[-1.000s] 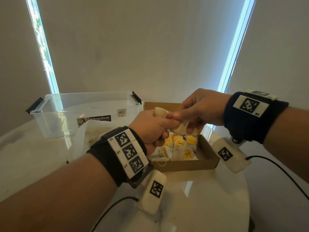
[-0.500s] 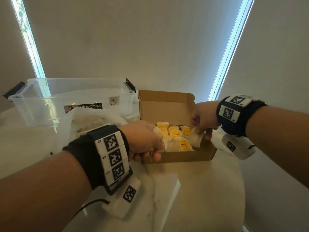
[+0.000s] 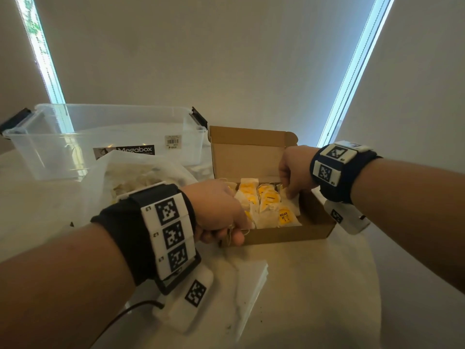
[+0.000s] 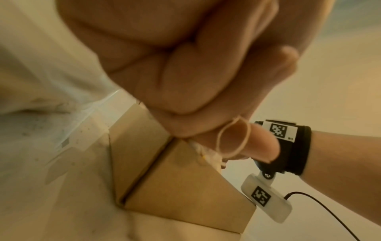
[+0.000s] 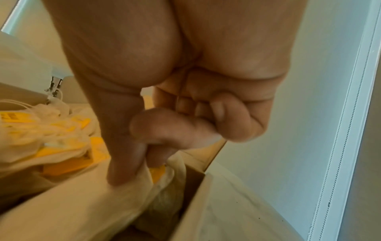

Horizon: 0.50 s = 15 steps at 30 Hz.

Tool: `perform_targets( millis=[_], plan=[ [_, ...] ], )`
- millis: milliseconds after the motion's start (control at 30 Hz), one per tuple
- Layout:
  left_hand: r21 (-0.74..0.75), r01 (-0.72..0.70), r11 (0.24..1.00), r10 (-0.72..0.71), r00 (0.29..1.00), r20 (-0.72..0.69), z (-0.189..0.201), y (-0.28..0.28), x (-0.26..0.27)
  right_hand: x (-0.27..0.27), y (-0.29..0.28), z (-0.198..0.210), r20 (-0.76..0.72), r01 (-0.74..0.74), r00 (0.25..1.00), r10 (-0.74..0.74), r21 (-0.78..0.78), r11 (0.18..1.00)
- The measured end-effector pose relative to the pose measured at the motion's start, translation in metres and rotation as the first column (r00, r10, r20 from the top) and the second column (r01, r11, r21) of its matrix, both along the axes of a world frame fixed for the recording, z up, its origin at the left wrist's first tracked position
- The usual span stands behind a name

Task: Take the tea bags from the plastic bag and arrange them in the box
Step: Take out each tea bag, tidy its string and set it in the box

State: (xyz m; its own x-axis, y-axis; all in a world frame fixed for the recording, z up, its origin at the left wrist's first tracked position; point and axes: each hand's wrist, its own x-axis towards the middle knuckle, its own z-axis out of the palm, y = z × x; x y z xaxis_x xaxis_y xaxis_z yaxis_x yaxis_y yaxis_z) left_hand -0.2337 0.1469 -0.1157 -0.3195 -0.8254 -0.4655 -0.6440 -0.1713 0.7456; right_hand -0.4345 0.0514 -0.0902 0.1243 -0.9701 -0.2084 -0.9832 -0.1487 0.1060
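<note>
While several tea bags (image 3: 266, 205) already lie in the cardboard box (image 3: 289, 235), my right hand (image 3: 294, 170) pinches one more at its right side, and my left hand (image 3: 216, 212) grips another (string looped over a finger) at the near-left corner. Beside it on the desk (image 3: 314, 285), the plastic bag (image 3: 141, 177) seems far from emptied.

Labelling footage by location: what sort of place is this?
Probably a home room, hedged: a pale table by drawn window blinds, with a clear storage tub on it.
</note>
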Motion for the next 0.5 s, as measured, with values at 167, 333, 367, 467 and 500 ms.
perform_targets(
  millis=[167, 333, 367, 467, 500],
  plan=[
    [-0.009, 0.008, 1.0, -0.008, 1.0, 0.01, 0.005, 0.0, 0.001, 0.002, 0.0, 0.0, -0.03, 0.011, 0.999, -0.013, -0.064, 0.998],
    [0.049, -0.128, 0.991, 0.135, 0.976, -0.168, 0.015, -0.004, 0.004, -0.001, 0.006, 0.02, 0.008, 0.042, 0.999, -0.041, -0.148, 0.988],
    [0.105, -0.155, 0.982, 0.176, 0.954, -0.241, 0.018, -0.005, 0.005, -0.002, 0.01, 0.026, 0.033, 0.045, 0.999, -0.04, -0.138, 0.989],
    [0.266, -0.197, 0.944, 0.307, 0.823, -0.478, 0.028, -0.007, 0.008, -0.001, 0.027, 0.04, 0.154, 0.005, 0.988, 0.002, -0.048, 0.999],
    [0.279, -0.204, 0.938, 0.328, 0.78, -0.533, 0.028, -0.007, 0.008, 0.001, 0.034, 0.044, 0.254, -0.016, 0.967, 0.022, -0.025, 1.0]
  ],
)
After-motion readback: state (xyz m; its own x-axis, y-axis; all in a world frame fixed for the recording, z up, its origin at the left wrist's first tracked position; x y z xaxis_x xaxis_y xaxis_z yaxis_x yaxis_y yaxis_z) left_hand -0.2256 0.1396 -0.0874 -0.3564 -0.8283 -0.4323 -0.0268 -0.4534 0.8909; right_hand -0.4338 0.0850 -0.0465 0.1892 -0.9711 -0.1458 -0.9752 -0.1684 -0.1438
